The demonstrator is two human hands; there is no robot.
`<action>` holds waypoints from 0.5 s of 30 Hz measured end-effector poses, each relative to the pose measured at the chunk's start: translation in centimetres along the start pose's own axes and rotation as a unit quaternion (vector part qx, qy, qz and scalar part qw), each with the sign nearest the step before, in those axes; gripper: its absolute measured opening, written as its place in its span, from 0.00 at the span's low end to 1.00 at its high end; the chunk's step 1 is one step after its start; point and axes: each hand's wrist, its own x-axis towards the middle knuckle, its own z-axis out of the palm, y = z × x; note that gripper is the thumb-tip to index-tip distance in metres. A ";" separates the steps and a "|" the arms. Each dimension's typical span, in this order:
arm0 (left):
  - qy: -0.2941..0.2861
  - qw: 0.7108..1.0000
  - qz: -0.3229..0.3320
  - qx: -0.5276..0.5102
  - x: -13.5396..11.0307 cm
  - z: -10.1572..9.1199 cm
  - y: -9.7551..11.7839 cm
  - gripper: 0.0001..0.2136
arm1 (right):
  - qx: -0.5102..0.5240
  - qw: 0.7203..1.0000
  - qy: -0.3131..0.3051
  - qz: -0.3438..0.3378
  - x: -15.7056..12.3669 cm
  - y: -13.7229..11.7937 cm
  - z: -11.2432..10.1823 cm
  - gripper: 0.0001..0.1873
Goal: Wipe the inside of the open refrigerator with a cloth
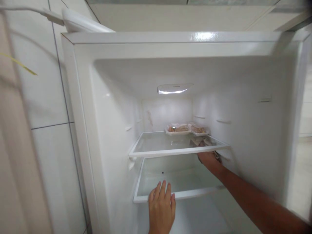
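Note:
My left hand rests at the front rim of the lower glass shelf, its fingers stretched out over the white edge and holding nothing. Reaching in from the right, my right hand is beneath the upper glass shelf. A crumpled greyish-brown cloth is in that hand and also shows blurred through the glass. The shelf partly hides the right fingers. A small dark spot lies on the lower shelf, just beyond my left fingertips.
Film-wrapped food trays sit at the back right of the upper shelf. A lamp glows at the refrigerator's ceiling. White walls with shelf ledges flank both sides. Brownish stains mark the back wall.

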 end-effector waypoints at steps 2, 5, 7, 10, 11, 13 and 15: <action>0.000 1.000 0.009 0.014 0.1 -0.2 0.0 0.16 | -0.098 0.991 -0.077 -0.045 -1.4 -0.1 -1.9 0.25; 0.006 0.999 0.017 0.030 0.2 -0.4 0.1 0.15 | -0.198 0.969 -0.137 -0.063 -3.5 -0.5 -4.8 0.21; 0.020 0.999 0.020 0.037 0.3 -0.5 0.1 0.15 | -0.206 0.967 -0.136 -0.062 -5.0 -1.0 -6.6 0.20; 0.042 0.997 0.038 0.053 0.3 -0.6 -0.1 0.14 | -0.234 0.964 -0.108 -0.061 -7.3 -1.7 -9.1 0.22; 0.048 0.996 0.048 0.061 0.4 -0.6 -0.1 0.14 | -0.249 0.962 -0.093 -0.062 -8.2 -1.9 -9.8 0.23; 0.058 0.993 0.066 0.073 0.4 -0.6 -0.3 0.14 | -0.283 0.955 -0.068 -0.061 -10.2 -1.9 -11.0 0.25; 0.062 0.992 0.072 0.077 0.5 -0.5 -0.4 0.14 | -0.300 0.950 -0.060 -0.057 -12.2 -1.5 -11.9 0.27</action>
